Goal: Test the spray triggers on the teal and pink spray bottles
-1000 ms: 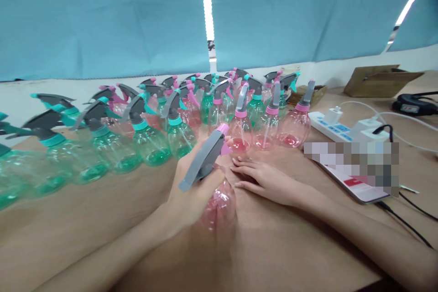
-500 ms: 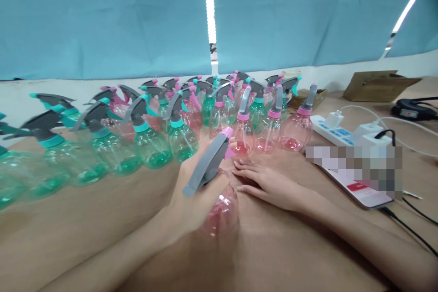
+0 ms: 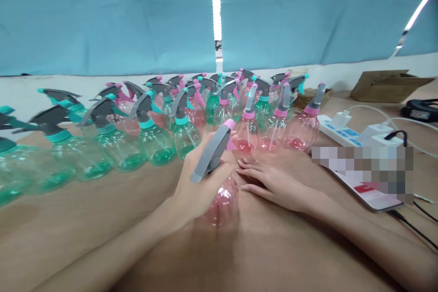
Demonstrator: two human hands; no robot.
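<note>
My left hand is wrapped around the neck of a pink spray bottle with a grey and pink trigger head. The bottle stands nearly upright in front of me, and the fingers on its far side are mostly hidden. Just to its right, my right hand lies flat on the brown table, fingers stretched towards the bottle and holding nothing. Beyond the hands, a row of green spray bottles runs to the left. Several pink spray bottles stand straight ahead and to the right.
More green and pink bottles crowd behind the front row. On the right are a white power strip with chargers, a partly blurred phone with cables, an open cardboard box and a black device. A blue curtain hangs behind.
My left hand and the held pink bottle have moved slightly away from me. The whole view has shifted a little. My right hand stays flat on the table.
</note>
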